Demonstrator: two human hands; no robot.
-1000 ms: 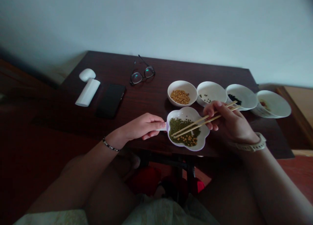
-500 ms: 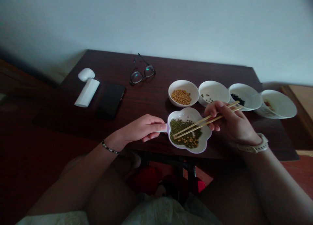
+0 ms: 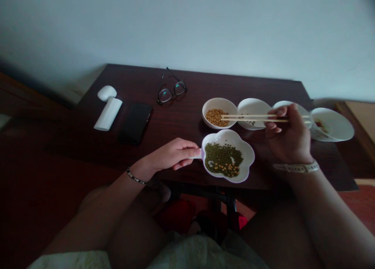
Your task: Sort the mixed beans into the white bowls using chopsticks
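My left hand [image 3: 182, 154] is closed on the short handle of a white flower-shaped dish [image 3: 247, 154] with a lilac rim. Green beans [image 3: 221, 154] fill much of it, with yellow soybeans mixed in along its near side. My right hand [image 3: 288, 134] grips a pair of light wooden chopsticks [image 3: 252, 117]. Their tips reach over the soybeans [image 3: 215, 117] in a white bowl [image 3: 206, 105]; whether a bean sits between the tips I cannot tell. The chopsticks cross above a second white bowl [image 3: 253, 104], which holds a few small beans.
Further right stand a third white bowl [image 3: 288, 104], partly behind my right hand, and a fourth bowl [image 3: 336, 122] with some reddish bits. Eyeglasses [image 3: 172, 92], a black phone [image 3: 134, 123] and a white handheld device [image 3: 108, 113] lie on the left of the dark table [image 3: 234, 81].
The chopsticks have moved up from the flower-shaped dish to the soybean bowl. My right hand has shifted up and right. My left hand keeps its hold on the dish.
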